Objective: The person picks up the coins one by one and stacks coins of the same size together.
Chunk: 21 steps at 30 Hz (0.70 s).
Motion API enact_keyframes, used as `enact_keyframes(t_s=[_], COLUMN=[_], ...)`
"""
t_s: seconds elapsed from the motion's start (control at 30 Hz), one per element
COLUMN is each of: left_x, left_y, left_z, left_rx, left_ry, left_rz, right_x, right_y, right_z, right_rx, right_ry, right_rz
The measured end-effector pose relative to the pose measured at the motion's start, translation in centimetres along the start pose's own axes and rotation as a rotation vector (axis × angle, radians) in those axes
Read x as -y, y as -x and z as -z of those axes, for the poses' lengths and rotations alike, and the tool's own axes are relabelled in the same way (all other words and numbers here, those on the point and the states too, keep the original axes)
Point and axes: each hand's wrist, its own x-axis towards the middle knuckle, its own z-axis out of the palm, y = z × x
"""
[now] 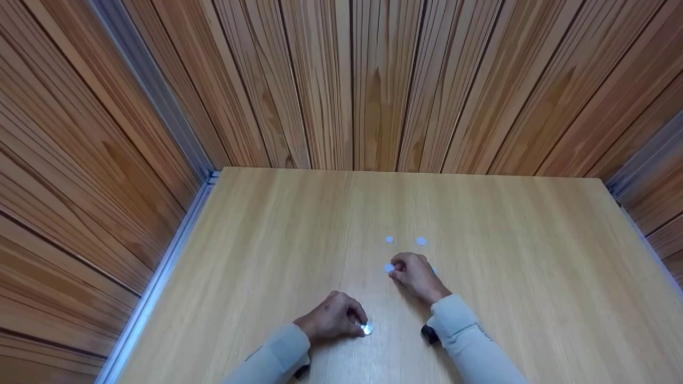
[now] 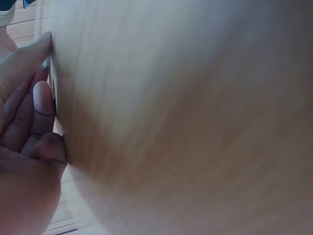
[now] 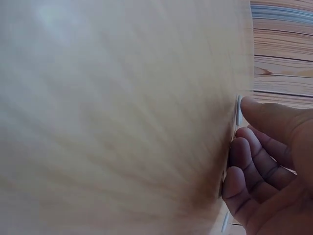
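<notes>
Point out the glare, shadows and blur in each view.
Head: a bright glint sits on the shiny disc at the left hand; left wrist: the tabletop looks soft and smeared, with broad darker shading across it; right wrist: pale glare at the tabletop's upper left, a dark shadow beside the right hand, and blurred grain.

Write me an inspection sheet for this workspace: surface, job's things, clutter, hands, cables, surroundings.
Surface: light wooden table, smooth-looking.
Job's things: four pale discs near the right hand, one mostly hidden by it; one shiny disc at the left hand.
Clutter: nothing seen.
Hands: left pinches the shiny disc; right appears to pinch a pale one, fingers at its edge.
Cables: nothing seen.
Surroundings: wood-plank walls; metal strip along the table's left side.
</notes>
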Motion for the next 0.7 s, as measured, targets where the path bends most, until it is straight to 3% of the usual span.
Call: enact_keyframes(t_s=[0.4, 0.7], left_x=[-0.13, -0.06], left_y=[-0.01, 0.04], left_z=[0.03, -0.27], left_rx=[0.0, -0.026], left_ry=[0.004, -0.042], left_rz=[0.026, -0.023], right_x=[0.09, 0.26], right_y=[-0.18, -0.23], right_z=[0.05, 0.07], right_rx=[0.02, 0.049], right_ry=[-0.01, 0.027], right_rz=[0.006, 0.002])
